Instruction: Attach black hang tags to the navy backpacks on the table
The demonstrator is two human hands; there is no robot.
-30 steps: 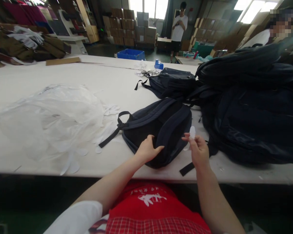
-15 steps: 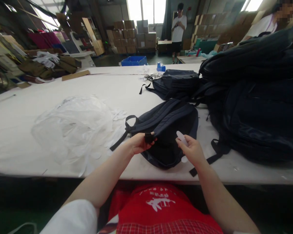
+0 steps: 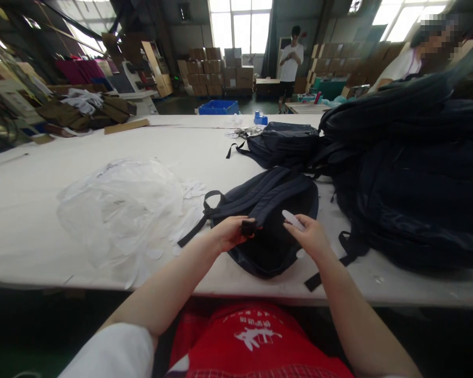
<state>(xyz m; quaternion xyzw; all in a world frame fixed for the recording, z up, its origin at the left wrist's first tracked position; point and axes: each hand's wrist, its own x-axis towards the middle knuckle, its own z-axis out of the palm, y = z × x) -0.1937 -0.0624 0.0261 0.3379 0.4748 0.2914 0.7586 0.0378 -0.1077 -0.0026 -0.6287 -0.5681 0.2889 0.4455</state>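
A dark navy backpack (image 3: 278, 244) lies on the white table with its padded shoulder straps facing up. My left hand (image 3: 234, 234) is closed on a black strap end (image 3: 248, 227), which looks folded or rolled, over the near left part of the pack. In my right hand (image 3: 310, 235) a white oval strip (image 3: 292, 219) is pinched between thumb and fingers, above the pack's right side. The two hands are apart. Under the right hand a small white piece (image 3: 300, 253) shows at the pack's edge. A loop strap (image 3: 213, 199) stands at the pack's left end.
A clear plastic bag (image 3: 120, 215) with white pieces spilling from it spreads to the left. More navy backpacks (image 3: 421, 194) are piled high on the right, and another backpack (image 3: 284, 142) lies behind. A blue tape dispenser (image 3: 260, 118) stands farther back. Two people are beyond the table.
My left hand has moved slightly right with the black strap end, nearer the right hand. The white strip has tilted flatter in my right hand. The view has tipped up a little.
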